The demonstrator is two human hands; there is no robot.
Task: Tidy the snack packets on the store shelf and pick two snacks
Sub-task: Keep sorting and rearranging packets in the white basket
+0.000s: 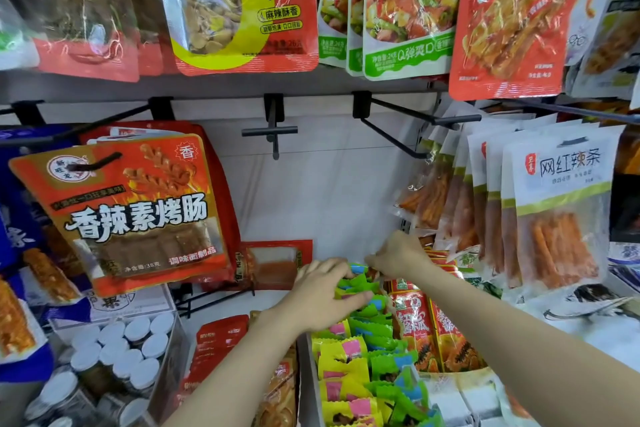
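A big orange sausage-snack bag (138,215) hangs on a hook at the left. The left hand (322,291) grips small green crinkly packets (367,329) in the clear bin. Just beside it, the right hand (398,255) pinches a blue-topped packet (358,268) at the bin's back.

White shelf (606,333) w/ clear bin (306,388) of green/yellow snack packets (363,350), jar box (173,350).

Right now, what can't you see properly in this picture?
Head view:
- Right hand: fingertips hidden among the packets, so its grip is unclear.
- Green packets: printing too small, partly under the left hand.
- Jars: cut off by the bottom edge.
- Top hanging bags: cut off above.
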